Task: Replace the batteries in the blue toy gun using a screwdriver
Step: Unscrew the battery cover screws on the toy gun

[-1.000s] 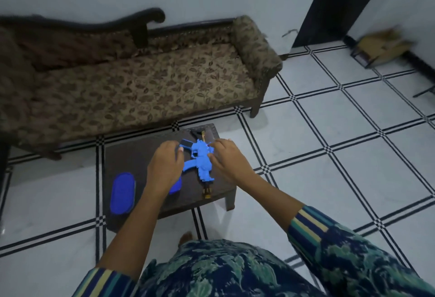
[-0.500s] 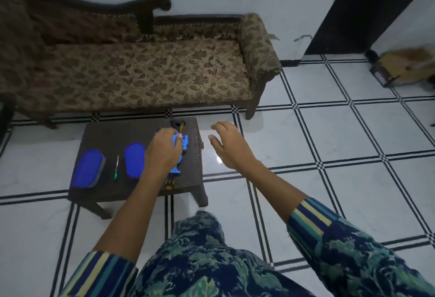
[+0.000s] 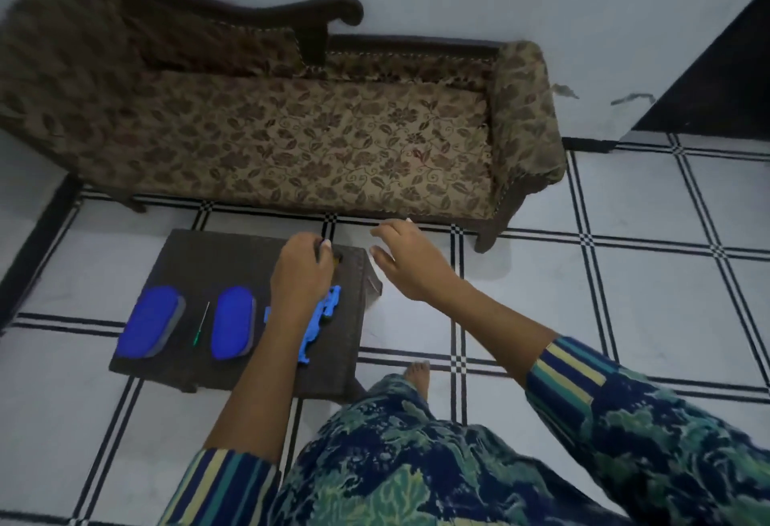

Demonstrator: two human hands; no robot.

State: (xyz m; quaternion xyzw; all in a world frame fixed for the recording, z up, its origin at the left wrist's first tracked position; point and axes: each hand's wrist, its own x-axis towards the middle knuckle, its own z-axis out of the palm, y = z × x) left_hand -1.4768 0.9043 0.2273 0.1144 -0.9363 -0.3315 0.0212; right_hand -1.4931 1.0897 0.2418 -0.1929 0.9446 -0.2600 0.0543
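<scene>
Left hand (image 3: 302, 271) is grasping the gun (image 3: 323, 317) at its far end, pinning it flat on the table (image 3: 187, 259), probably to steady it for unscrewing. Right hand (image 3: 410, 259) is hovering released off the table's 3 o'clock edge, holding nothing. Screwdriver (image 3: 201, 323) is lying untouched at the gun's 9 o'clock, between the pads (image 3: 150, 321). Count: one gun, one screwdriver, two pads; no batteries showing.
</scene>
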